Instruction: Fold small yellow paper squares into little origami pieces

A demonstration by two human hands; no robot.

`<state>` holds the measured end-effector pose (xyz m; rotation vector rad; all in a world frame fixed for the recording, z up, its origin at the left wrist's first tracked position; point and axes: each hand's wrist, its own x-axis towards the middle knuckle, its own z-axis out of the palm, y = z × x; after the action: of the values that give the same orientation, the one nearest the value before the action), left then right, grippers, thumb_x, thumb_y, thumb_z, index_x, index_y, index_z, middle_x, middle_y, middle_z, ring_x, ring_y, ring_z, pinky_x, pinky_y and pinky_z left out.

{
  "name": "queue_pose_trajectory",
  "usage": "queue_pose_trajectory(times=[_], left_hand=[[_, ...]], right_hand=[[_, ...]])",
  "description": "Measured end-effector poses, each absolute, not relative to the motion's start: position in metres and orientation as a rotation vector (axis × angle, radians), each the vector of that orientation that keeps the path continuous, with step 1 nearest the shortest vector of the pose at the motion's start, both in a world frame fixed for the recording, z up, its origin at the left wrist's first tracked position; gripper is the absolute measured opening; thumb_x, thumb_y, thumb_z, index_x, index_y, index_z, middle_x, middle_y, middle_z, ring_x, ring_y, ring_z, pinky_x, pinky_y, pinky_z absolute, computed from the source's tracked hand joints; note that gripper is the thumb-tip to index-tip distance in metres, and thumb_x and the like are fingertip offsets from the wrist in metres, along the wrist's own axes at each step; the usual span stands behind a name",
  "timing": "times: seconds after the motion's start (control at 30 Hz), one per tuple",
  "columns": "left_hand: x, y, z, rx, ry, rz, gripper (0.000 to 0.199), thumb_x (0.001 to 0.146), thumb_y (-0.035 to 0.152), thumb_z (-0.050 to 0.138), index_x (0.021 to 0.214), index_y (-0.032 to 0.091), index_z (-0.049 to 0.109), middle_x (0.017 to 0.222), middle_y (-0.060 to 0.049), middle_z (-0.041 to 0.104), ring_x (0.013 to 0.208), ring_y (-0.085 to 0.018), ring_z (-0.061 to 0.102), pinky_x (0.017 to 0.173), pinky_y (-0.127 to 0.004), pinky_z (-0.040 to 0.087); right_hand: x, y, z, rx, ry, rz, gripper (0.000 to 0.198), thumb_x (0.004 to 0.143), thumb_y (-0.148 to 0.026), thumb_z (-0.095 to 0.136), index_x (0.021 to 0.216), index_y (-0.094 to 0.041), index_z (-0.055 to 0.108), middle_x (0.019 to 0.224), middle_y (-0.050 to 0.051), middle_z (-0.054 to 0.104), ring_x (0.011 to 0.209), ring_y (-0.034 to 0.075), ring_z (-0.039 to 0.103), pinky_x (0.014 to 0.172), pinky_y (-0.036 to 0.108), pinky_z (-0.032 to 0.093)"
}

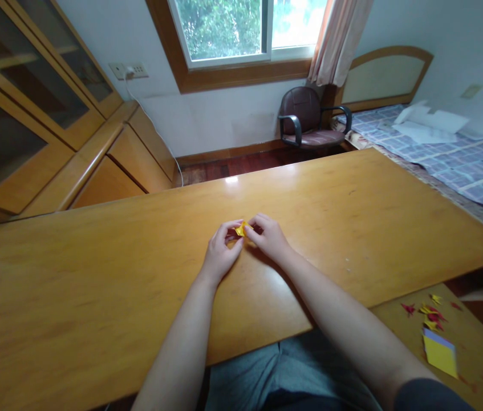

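Note:
A small piece of yellow folded paper (242,229) is held just above the wooden table (117,285), between my two hands. My right hand (268,234) pinches its right side between thumb and fingers. From the left, my left hand (223,251) curls round it, with the forefinger along its upper edge and the thumb a little lower. My fingers cover part of the paper, so its full shape is hidden.
On a lower surface at the right lie several small red and yellow folded paper figures (431,314) and a stack of yellow paper sheets (440,354). Tiny white scraps (348,261) dot the table. Beyond it stand an armchair (305,120), a bed (459,154) and a cabinet (108,165).

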<state>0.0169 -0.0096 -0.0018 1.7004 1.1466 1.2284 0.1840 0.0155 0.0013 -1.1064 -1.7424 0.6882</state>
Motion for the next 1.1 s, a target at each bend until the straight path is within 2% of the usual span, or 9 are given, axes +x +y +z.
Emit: queue_pose_trajectory(times=[0.27,0.43,0.57,0.77,0.9,1.1], left_hand=[[0.0164,-0.0084,-0.0019,1.662,1.114,1.219,0.02,0.085,0.025,0.067,0.103,0.02,0.06,0.126,-0.011,0.065,0.106,-0.02,0.068,0.095,-0.038,0.056],[0.0159,-0.0067,-0.0036,1.691,1.088,1.231,0.03,0.084,0.027,0.07,0.111,0.022,0.059,0.125,-0.009,0.063,0.106,-0.019,0.066,0.094,-0.037,0.057],[0.0159,-0.0055,-0.0041,1.694,1.101,1.246,0.027,0.086,0.026,0.068,0.111,0.022,0.06,0.12,-0.008,0.062,0.103,-0.018,0.067,0.094,-0.038,0.057],[0.0153,-0.006,-0.0051,1.611,1.143,1.248,0.032,0.087,0.026,0.067,0.117,0.022,0.058,0.12,-0.008,0.064,0.103,-0.019,0.066,0.093,-0.037,0.057],[0.0149,-0.0053,-0.0063,1.596,1.18,1.263,0.032,0.086,0.029,0.068,0.116,0.023,0.058,0.119,-0.008,0.065,0.099,-0.018,0.067,0.092,-0.036,0.057],[0.0149,-0.0045,-0.0062,1.589,1.203,1.256,0.029,0.086,0.031,0.066,0.113,0.022,0.06,0.112,-0.007,0.068,0.096,-0.017,0.069,0.09,-0.034,0.057]], right_hand=[[0.183,0.0137,0.0041,-1.086,-1.741,0.734,0.018,0.088,-0.027,0.06,0.073,-0.017,0.062,0.072,0.001,0.061,0.068,0.013,0.055,0.065,0.025,0.042],[0.1834,0.0136,0.0052,-1.12,-1.694,0.835,0.017,0.085,-0.028,0.06,0.073,-0.016,0.062,0.069,0.0,0.061,0.065,0.012,0.055,0.062,0.025,0.042],[0.1834,0.0131,0.0041,-1.12,-1.593,1.014,0.016,0.084,-0.032,0.061,0.077,-0.017,0.06,0.066,-0.001,0.062,0.061,0.012,0.056,0.058,0.024,0.043],[0.1818,0.0122,0.0036,-1.1,-1.473,1.199,0.018,0.08,-0.03,0.064,0.09,-0.019,0.055,0.065,-0.005,0.06,0.054,0.012,0.06,0.053,0.023,0.044],[0.1815,0.0131,0.003,-1.053,-1.371,1.269,0.033,0.078,-0.029,0.066,0.106,-0.022,0.05,0.066,-0.009,0.054,0.051,0.011,0.06,0.049,0.021,0.045],[0.1816,0.0137,0.0041,-1.002,-1.32,1.357,0.038,0.078,-0.03,0.066,0.111,-0.023,0.047,0.066,-0.011,0.053,0.051,0.01,0.059,0.048,0.021,0.045]])
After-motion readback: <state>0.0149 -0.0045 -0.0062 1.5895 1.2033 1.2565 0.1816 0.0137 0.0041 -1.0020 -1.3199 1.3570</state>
